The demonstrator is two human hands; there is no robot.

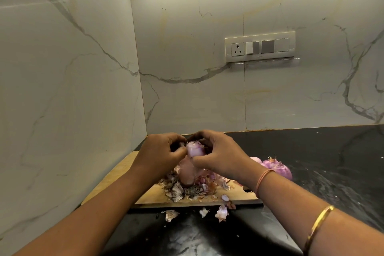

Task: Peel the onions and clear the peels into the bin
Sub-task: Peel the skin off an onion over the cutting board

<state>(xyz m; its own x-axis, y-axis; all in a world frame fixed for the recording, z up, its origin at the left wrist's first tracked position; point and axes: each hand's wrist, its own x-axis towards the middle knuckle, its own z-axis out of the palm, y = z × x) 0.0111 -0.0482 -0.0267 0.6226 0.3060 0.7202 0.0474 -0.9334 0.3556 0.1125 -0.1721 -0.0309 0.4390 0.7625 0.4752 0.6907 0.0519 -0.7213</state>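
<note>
I hold a pale purple onion point(194, 149) above the wooden cutting board point(153, 195). My left hand point(161, 151) and my right hand point(218, 153) both grip it, fingers curled over its top. A strip of pinkish peel point(188, 172) hangs from it down to the board. A heap of dry peels point(187, 190) lies under my hands. Peeled purple onions point(277, 167) sit on the counter just right of my right wrist. A few loose peel scraps point(221, 213) lie on the counter in front of the board.
The black stone counter point(322, 162) stretches to the right. Marble walls meet in a corner at the left, close behind the board. A switch panel point(259, 47) is on the back wall. No bin is in view.
</note>
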